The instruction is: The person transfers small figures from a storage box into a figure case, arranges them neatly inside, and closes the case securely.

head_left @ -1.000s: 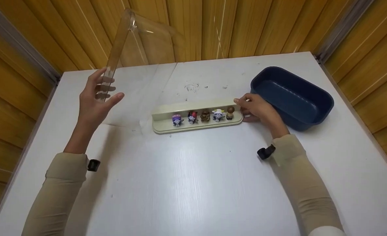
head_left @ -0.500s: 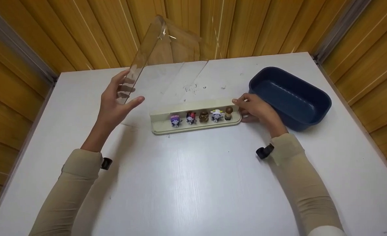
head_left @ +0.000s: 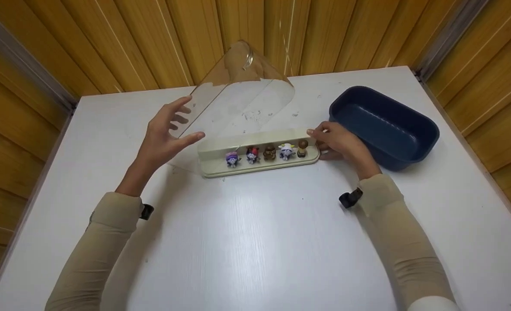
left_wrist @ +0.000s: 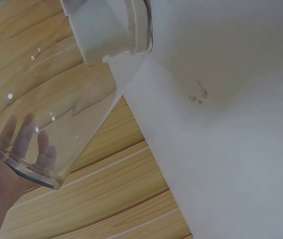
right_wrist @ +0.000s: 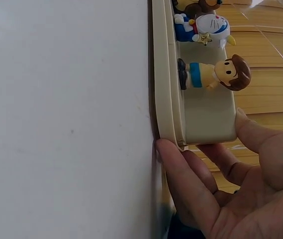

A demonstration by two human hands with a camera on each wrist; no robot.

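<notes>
In the head view a long cream display base (head_left: 214, 167) with a raised back wall lies on the table. Along it stands a row of several small figurines, from a purple-topped one (head_left: 232, 160) on the left to a brown-haired one (head_left: 302, 148) on the right. My left hand (head_left: 162, 134) holds a large transparent cover (head_left: 242, 97) by its near left edge, tilted up behind and above the base. Through the clear plastic its fingers (left_wrist: 22, 137) show in the left wrist view. At the base's right end my right hand (head_left: 342, 144) grips the corner, thumb against the back wall.
A dark blue rectangular basin (head_left: 385, 125) stands on the white table (head_left: 247, 242) just beyond my right hand. Wood-patterned panels (head_left: 333, 34) rise behind the table. Dark scuff marks spot the tabletop behind the base.
My left hand has carried the transparent cover rightward, and its top has come lower, nearer the base. The right hand and the base have stayed in place.
</notes>
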